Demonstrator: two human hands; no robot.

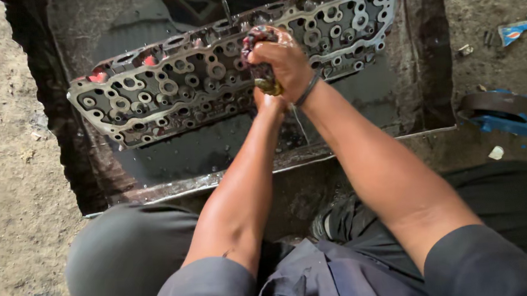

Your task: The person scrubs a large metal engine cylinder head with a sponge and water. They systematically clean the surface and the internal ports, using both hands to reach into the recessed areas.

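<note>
Right hand (pixel 285 63) clenching sodden rag (pixel 262 74), pitted metal head (pixel 167 90)

Your cylinder head (pixel 209 77) lies in the wash tray (pixel 430 62), running from 8 o'clock to 1 o'clock. Your hands hold a rag (pixel 262 74) over its middle, right hand (pixel 285 63) above left hand (pixel 267 99). A wrapper (pixel 513 30) lies on the ground at 2 o'clock.

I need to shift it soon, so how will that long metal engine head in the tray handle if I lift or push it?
The engine head is probably heavy and rigid: a thick metal casting. Its wet sheen suggests slippery grip. Lying flat in the tray, it looks unlikely to roll.
</note>
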